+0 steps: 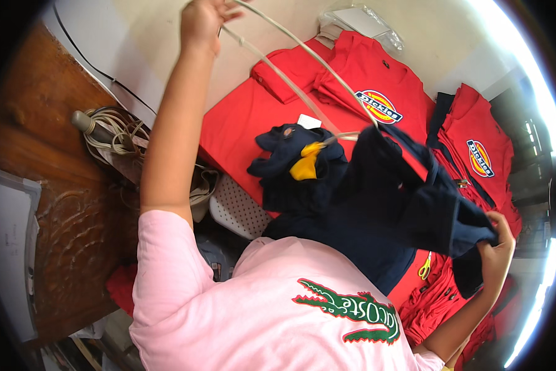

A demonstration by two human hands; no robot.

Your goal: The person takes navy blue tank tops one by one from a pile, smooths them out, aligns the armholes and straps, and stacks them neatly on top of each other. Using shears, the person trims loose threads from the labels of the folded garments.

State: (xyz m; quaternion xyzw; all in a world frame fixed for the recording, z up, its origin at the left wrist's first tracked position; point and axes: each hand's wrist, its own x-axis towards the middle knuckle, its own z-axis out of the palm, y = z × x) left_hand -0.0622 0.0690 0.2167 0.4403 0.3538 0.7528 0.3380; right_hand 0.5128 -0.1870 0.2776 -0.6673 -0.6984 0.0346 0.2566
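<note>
Navy garment is pinched at its right end by the right hand; its long axis is stretched left to right, leftward of that nearer hand. Pale cord is gripped aloft, far left, by the left hand, partly cropped. Red shirts are laid beyond.

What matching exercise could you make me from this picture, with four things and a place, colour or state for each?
Things
1. Left fingers
2. Right fingers
3. Scissors
4. Carved wooden panel

Descriptions
A. yellow, toward the lower right
B. brown, at the picture's left
C. raised beside a pale cord
D. gripping a navy garment

Pairs: 1-C; 2-D; 3-A; 4-B
</note>
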